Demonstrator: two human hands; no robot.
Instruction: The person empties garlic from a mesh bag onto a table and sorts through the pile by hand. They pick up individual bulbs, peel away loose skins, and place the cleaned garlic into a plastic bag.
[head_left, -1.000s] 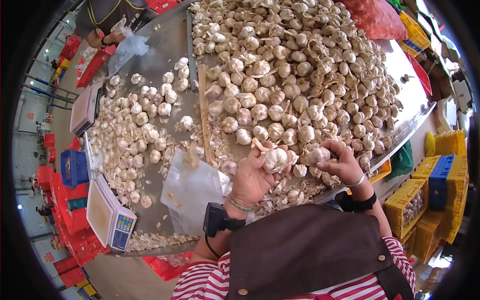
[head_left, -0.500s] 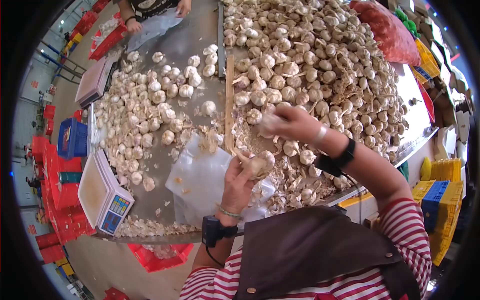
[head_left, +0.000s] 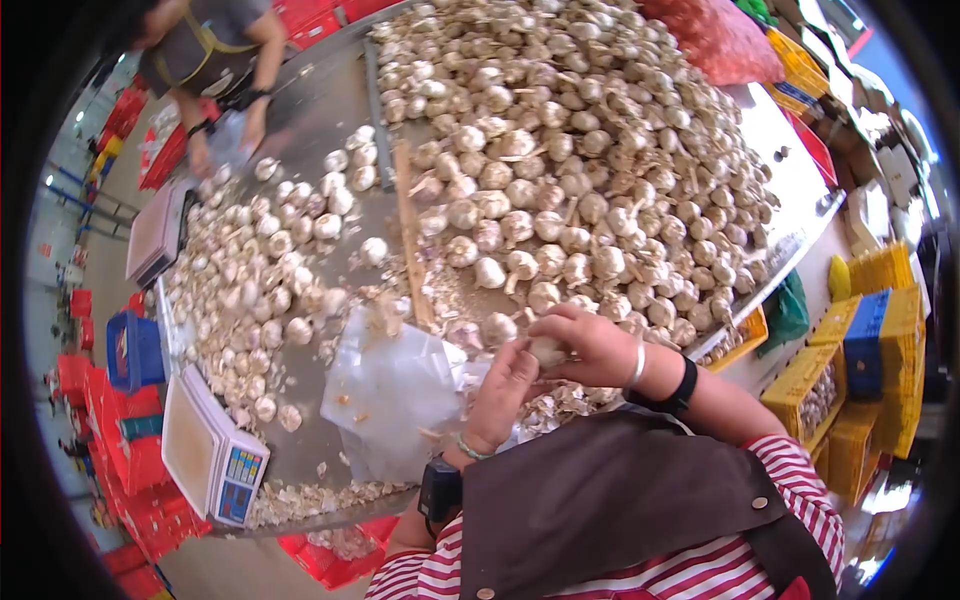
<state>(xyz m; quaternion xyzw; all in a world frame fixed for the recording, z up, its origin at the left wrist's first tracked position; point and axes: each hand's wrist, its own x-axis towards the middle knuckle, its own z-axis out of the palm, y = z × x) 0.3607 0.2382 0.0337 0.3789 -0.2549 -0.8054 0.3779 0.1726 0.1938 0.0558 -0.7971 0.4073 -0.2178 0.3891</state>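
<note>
A garlic bulb (head_left: pixel 548 351) sits between my two hands, close in front of the apron. My right hand (head_left: pixel 598 348) curls its fingers around the bulb from the right. My left hand (head_left: pixel 503 388) meets it from the left with its fingers closed on the bulb, which they partly cover. Just left of my left hand lies a clear plastic bag (head_left: pixel 385 390) with bits of dry skin on it. Beyond my hands spreads a large heap of untrimmed garlic (head_left: pixel 590 180). Cleaner, whiter bulbs (head_left: pixel 260 290) are piled on the left side of the metal table.
A wooden strip (head_left: pixel 408 225) divides the two garlic piles. Scales (head_left: pixel 210 440) and a second scale (head_left: pixel 155 235) line the left edge. Across the table a co-worker (head_left: pixel 215 60) handles a plastic bag. Yellow crates (head_left: pixel 885 370) stand at the right, a red crate (head_left: pixel 340 560) below the table.
My right hand has come down from the heap to meet my left hand. My view has shifted, and the co-worker has leaned in with their bag over the whiter bulbs.
</note>
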